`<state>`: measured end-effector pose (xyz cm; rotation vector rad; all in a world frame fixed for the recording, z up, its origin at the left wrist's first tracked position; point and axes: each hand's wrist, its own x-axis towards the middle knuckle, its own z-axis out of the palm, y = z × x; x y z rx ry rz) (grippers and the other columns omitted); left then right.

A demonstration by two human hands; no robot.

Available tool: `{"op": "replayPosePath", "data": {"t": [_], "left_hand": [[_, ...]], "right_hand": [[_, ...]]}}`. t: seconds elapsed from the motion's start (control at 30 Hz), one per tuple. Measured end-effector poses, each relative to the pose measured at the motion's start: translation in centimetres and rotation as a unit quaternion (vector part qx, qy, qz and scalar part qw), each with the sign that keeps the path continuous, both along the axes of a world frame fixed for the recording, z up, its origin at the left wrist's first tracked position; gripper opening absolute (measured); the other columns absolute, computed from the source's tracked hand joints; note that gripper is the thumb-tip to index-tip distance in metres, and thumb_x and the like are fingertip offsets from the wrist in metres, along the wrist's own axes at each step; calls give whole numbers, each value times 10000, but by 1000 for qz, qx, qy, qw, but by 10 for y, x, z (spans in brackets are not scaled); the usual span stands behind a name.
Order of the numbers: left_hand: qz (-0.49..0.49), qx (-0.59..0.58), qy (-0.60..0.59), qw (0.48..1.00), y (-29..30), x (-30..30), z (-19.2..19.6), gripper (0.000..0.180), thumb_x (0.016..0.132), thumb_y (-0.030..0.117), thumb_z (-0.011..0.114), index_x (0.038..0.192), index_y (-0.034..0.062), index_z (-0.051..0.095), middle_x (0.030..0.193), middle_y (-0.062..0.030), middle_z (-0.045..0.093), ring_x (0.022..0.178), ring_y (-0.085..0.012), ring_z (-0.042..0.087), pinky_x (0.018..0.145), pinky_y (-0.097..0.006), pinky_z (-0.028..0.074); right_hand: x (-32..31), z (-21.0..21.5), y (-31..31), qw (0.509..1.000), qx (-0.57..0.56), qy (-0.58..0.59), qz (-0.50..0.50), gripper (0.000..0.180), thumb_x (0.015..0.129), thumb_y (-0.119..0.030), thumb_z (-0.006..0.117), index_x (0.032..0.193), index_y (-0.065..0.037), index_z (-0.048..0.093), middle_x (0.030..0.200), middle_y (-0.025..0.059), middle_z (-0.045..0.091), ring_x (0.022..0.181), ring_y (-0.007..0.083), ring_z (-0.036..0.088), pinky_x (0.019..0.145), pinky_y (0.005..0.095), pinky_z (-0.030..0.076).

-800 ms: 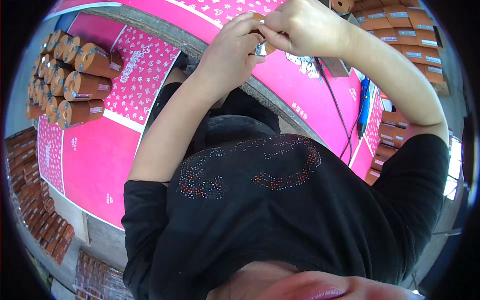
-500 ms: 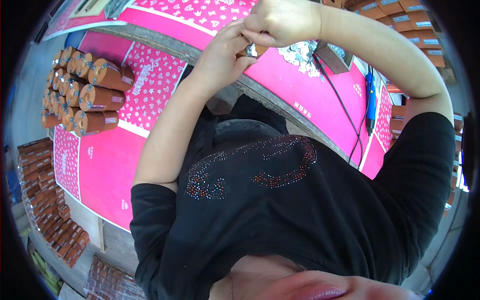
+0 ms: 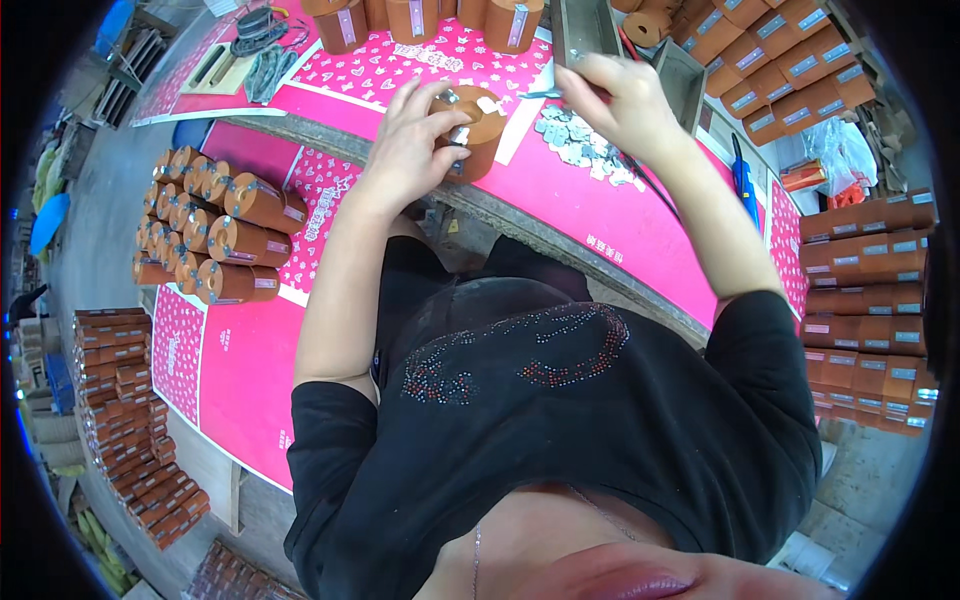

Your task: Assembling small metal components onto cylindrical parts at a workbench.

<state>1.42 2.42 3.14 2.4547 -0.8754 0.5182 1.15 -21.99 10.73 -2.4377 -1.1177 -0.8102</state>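
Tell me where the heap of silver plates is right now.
In the head view, the silver plates lie right of centre on the pink tabletop, between the brown cylinder and the right forearm.

My pink-covered table
From my metal-plate pile: an open box behind-right, brown cylinders behind-left.
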Motion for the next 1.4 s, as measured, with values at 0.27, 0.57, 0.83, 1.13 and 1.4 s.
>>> {"op": "replayPosePath", "data": {"t": [0.27,0.57,0.83,1.13,1.4], "left_hand": [[-61,-244,237,938,6,9,-13,345,700,131,726,1035,88,657,1244,-79,521,1141,-229,501,941,-328,423],[-94,-222,272,932,11,19,-12,291,747,100,681,1037,107,666,1253,-49,520,1141,-196,497,941,-305,423],[-96,-215,301,924,12,20,-3,281,741,106,683,1022,114,675,1248,-39,523,1125,-192,507,939,-308,424],[-75,-198,233,949,4,11,-1,279,686,190,738,945,100,687,1204,-58,545,1110,-235,515,919,-339,435],[149,-105,-124,975,-35,-31,-25,364,666,247,741,907,-10,650,1031,-96,621,953,-261,564,838,-386,429]], "right_hand": [[-55,-90,-24,944,217,200,-150,209,817,-144,621,659,-10,599,542,97,574,456,178,561,448,298,421],[-68,-102,-26,915,268,259,-151,198,840,-145,600,700,-6,605,563,70,588,466,114,526,442,267,399],[-72,-106,-23,905,286,285,-137,197,848,-147,594,722,3,612,567,65,581,479,94,513,449,258,394],[-70,-108,-26,901,284,292,-152,197,847,-146,597,726,9,614,574,65,594,485,90,516,450,252,396],[-72,-116,-28,884,295,323,-167,202,850,-154,598,730,8,613,573,65,593,496,82,515,457,248,399]]}}
